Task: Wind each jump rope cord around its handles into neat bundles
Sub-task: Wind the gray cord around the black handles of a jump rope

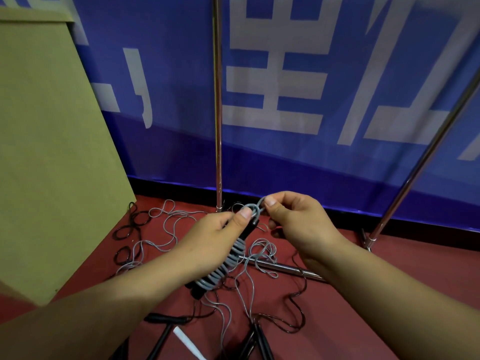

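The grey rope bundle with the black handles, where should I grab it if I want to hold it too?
Grip the grey rope bundle with the black handles around its coiled middle, coming from the right side. The left hand already holds the upper part, the right hand pinches the loop at the top, and the left forearm blocks the other side. The wound coils probably give a thick, non-slip hold.

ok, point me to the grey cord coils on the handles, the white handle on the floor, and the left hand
grey cord coils (225,268), head view, middle of the wound turns.
white handle (187,344), head view, mid shaft.
left hand (213,236), head view, back of the hand.
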Demonstrator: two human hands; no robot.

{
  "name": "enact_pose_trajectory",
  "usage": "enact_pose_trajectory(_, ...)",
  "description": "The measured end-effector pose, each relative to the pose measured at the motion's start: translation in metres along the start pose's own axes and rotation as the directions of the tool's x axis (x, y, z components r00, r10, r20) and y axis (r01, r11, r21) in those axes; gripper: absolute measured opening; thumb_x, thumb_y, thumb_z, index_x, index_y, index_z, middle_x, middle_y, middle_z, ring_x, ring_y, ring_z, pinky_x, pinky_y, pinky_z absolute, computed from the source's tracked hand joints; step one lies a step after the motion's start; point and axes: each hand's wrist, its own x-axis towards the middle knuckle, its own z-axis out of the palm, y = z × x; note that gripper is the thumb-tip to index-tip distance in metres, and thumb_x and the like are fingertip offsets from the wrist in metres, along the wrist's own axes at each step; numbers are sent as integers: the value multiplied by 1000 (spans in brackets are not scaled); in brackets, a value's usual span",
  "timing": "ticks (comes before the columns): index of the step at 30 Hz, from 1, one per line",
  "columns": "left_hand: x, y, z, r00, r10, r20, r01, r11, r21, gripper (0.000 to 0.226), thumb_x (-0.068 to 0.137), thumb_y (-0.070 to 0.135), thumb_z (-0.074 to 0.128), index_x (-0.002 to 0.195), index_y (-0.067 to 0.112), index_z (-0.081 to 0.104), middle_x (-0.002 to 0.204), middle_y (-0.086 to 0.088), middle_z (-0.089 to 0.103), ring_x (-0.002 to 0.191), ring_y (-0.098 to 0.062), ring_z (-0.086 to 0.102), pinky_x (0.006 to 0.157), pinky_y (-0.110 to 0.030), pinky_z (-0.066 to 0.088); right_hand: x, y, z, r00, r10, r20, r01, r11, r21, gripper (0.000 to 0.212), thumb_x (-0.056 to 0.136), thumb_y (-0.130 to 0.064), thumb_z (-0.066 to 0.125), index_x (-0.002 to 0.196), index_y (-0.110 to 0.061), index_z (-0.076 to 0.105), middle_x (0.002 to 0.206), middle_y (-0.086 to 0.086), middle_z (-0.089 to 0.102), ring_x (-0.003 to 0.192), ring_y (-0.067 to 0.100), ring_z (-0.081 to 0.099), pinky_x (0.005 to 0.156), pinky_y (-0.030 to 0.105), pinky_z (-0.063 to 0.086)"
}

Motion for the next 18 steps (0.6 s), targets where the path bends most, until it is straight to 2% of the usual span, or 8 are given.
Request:
enact_pose_trajectory(2, 4, 12, 5, 999, -44, 33, 48, 991, -124, 91, 76, 90, 38, 91, 5, 65, 80, 7, 59, 77, -9, 56, 87, -46, 51, 1, -7, -3, 999, -33, -41, 34, 999, 22, 15, 97, -18, 61, 86, -12, 70, 60, 1, 57, 52, 6, 52, 59, 27, 47)
enact_pose_trajectory(3, 5, 20, 8, 996, -70, 56, 79, 980, -181, 84, 81, 85, 41, 99, 8, 70, 86, 8, 68, 81, -8, 63, 91, -44, 52, 1, -11, -6, 997, -47, -61, 50, 998, 34, 15, 97, -19, 61, 87, -12, 71, 57, 0, 57, 51, 7, 51, 59, 27, 46)
enact_pose_trajectory(5, 5, 40, 13, 992, -103, 71, 120, 947, -296, 59, 89, 65, 45, 103, 16, 74, 81, 8, 74, 73, -3, 67, 78, -30, 53, -1, -19, -12, 992, -73, -103, 82, 993, 82, 16, 96, -18, 61, 86, -12, 71, 54, 0, 56, 51, 8, 51, 58, 26, 45)
enact_pose_trajectory(7, 12, 57, 15, 988, -120, 102, 148, 923, -356, 54, 86, 60, 48, 97, 15, 75, 74, 3, 72, 64, -7, 64, 69, -27, 50, 2, -28, -20, 986, -87, -140, 105, 987, 124, 16, 96, -16, 61, 85, -12, 71, 56, 1, 58, 53, 9, 52, 57, 25, 45)
enact_pose_trajectory(10, 38, 87, 7, 977, -132, 165, 178, 934, -310, 59, 83, 68, 51, 90, 14, 74, 77, -7, 71, 67, -19, 64, 72, -34, 52, 19, -50, -41, 971, -114, -211, 136, 986, 95, 15, 95, -18, 62, 84, -15, 72, 65, -1, 66, 58, 8, 55, 61, 27, 48)
enact_pose_trajectory(12, 62, 115, -1, 977, -100, 188, 148, 954, -262, 57, 89, 68, 50, 87, 13, 67, 78, -11, 71, 64, -23, 63, 69, -37, 53, 34, -72, -59, 955, -150, -255, 167, 985, 45, 17, 96, -19, 62, 82, -16, 72, 65, -5, 68, 57, 8, 54, 61, 29, 48)
enact_pose_trajectory(15, 94, 169, -6, 979, -24, 202, 71, 970, -231, 50, 101, 54, 42, 97, 7, 59, 79, -14, 72, 62, -27, 63, 60, -32, 53, 49, -121, -93, 923, -241, -301, 246, 969, -20, 20, 96, -21, 61, 80, -17, 71, 72, 2, 68, 56, 9, 53, 59, 30, 47)
enact_pose_trajectory(18, 118, 224, -5, 979, 74, 191, -33, 976, -213, 52, 102, 52, 40, 107, 4, 59, 79, -12, 71, 67, -27, 64, 58, -32, 53, 53, -174, -128, 880, -341, -331, 332, 939, -86, 17, 97, -22, 61, 85, -17, 72, 75, -3, 70, 54, 4, 55, 59, 26, 49)
